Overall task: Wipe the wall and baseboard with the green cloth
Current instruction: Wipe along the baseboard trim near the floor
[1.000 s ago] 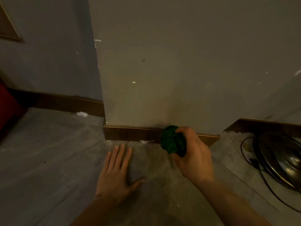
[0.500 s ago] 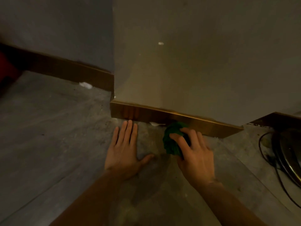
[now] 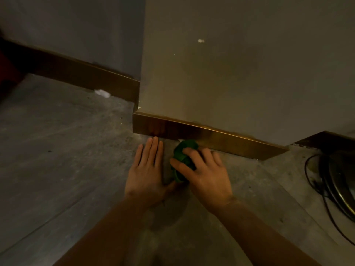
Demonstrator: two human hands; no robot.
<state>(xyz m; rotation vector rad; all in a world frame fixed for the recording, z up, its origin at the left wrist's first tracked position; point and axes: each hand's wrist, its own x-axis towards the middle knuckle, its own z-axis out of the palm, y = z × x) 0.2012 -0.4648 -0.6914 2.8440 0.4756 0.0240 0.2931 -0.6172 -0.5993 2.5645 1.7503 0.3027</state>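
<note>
A bunched green cloth (image 3: 183, 156) lies on the grey floor against the foot of the brown glossy baseboard (image 3: 221, 137). My right hand (image 3: 205, 173) presses down on the cloth with fingers wrapped over it. Flat on the floor just to its left rests my left hand (image 3: 147, 171), fingers together, tips almost at the baseboard. Above the baseboard rises the pale wall (image 3: 240, 73), with a small white fleck on it.
A second, darker baseboard (image 3: 80, 77) runs along the recessed wall at the left, with a white scrap (image 3: 101, 93) on the floor beside it. A round metal object (image 3: 342, 181) with black cables (image 3: 315, 181) lies on the floor at the right.
My head has come lower and closer to the wall's corner. The right hand has brought the cloth down from the baseboard's face to its foot on the floor. The left hand stays flat.
</note>
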